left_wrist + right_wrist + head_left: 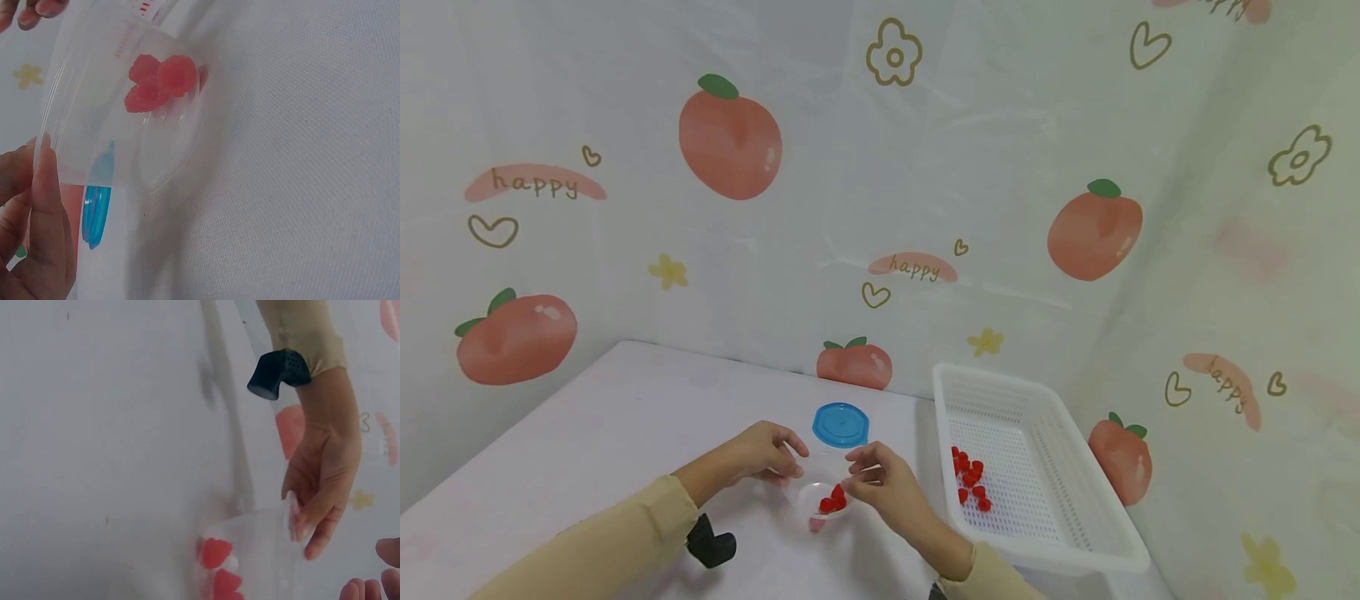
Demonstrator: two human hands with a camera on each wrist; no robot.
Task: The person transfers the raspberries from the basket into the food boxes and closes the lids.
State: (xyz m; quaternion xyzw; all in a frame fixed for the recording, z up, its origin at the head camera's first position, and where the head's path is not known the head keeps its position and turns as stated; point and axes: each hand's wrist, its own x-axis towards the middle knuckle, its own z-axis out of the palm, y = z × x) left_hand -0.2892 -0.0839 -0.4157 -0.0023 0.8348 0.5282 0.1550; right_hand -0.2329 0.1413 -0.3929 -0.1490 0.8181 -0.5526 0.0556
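A clear plastic tub [805, 498] stands on the table between the two hands, with several red raspberries [177, 76] showing through its wall near the bottom. My left hand [767, 454] pinches the tub's rim between thumb and fingers on the left side; the left wrist view shows this grip closely. Over the opposite side of the rim hovers my right hand [886, 485], its fingers loosely bent. In the right wrist view those fingertips [387, 550] are apart from the tub and no raspberry shows between them. Behind the tub lies a blue round lid [841, 425].
At the right stands a white perforated plastic basket [1037, 552], with several more raspberries [972, 477] gathered along its left side. A white cloth [647, 400] covers the table. A fruit-patterned curtain [820, 208] hangs behind. A black wrist mount [709, 546] is on the left forearm.
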